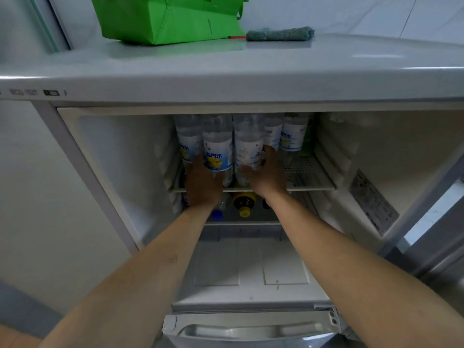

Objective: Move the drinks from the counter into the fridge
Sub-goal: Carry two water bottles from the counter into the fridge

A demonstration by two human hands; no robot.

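Head view: we put two water bottles on the fridge shelf with both hands.

In the middle of the frame, our left hand (203, 183) wraps around one bottle (217, 151), and our right hand (266, 172) wraps around the bottle beside it (247, 149). Both stand on the wire shelf (308, 172) near its front edge, touching more bottles (292, 133) behind them. We think a bottle could tip off the front edge if we let go too soon, because the row is packed tight. Below, a yellow-capped bottle (244, 203) and a blue-capped bottle (217, 214) lie on a lower shelf. At the top of the frame, the pale counter (276, 64) holds a green bag (170, 18) and a blue cloth (280, 33). We see no drinks left on it.
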